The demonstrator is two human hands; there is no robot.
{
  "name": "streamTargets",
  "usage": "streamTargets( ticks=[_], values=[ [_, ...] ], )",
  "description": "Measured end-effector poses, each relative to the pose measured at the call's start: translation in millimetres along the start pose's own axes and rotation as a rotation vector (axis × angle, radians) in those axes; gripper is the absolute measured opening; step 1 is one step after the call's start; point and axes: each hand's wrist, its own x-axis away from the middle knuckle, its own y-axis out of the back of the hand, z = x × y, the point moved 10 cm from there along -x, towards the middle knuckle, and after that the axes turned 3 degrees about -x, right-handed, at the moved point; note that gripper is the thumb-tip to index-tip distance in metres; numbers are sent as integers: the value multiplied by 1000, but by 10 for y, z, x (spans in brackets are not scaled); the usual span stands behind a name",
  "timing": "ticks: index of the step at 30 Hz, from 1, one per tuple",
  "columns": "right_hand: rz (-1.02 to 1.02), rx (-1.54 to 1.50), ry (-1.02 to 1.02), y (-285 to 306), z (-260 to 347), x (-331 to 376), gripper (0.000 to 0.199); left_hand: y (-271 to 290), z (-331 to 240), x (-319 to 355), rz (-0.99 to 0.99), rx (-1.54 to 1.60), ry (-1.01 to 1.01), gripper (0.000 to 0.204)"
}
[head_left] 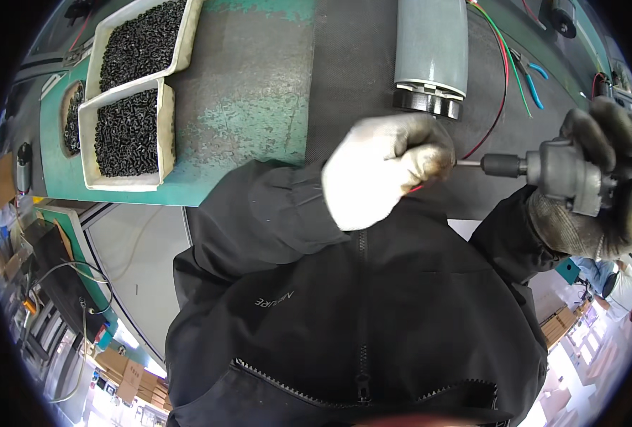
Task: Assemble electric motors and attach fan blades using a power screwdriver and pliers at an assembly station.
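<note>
While the right hand wraps its grip around the body of a grey power screwdriver, the left hand has its fingers curled at the front end of the tool's thin metal shank. Both wear soiled work gloves. Whether the left grip pinches the shank, or some small part at its tip, I cannot tell, since the thumb and fingers cover that end.

Just beyond the left hand, a grey cylindrical motor lies on a dark mat, its black toothed end ring toward the person. A dark red wire curves down past the ring and behind the left hand, a stretch between motor and screwdriver. A green wire runs near blue-handled pliers farther right. Well to the left, two white bins hold small black parts, too small to identify.

The upper picture edge cuts off the motor's far end, and the rear of the screwdriver is partly covered by the right glove. Worn green bench surface spreads between the bins and the motor; its near edge runs close to the person's black jacket.
</note>
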Motion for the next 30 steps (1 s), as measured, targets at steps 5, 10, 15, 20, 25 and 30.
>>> streamTargets(
  ticks=[5,10,15,20,25,30],
  values=[
    [-93,19,-90,280,-139,190,38,-364,570,79,84,703,222,36],
    [56,-18,-94,261,-110,186,38,-638,576,174,356,1031,387,43],
    [33,107,-33,380,-4,209,35,-436,925,154,-287,1097,630,42],
    [9,197,17,451,77,185,36,-270,986,23,-283,1129,336,26],
    [-136,318,160,609,208,294,32,-17,752,-16,-388,275,317,26],
    [-64,234,134,563,59,268,32,-67,825,-43,-274,671,285,28]
  ],
)
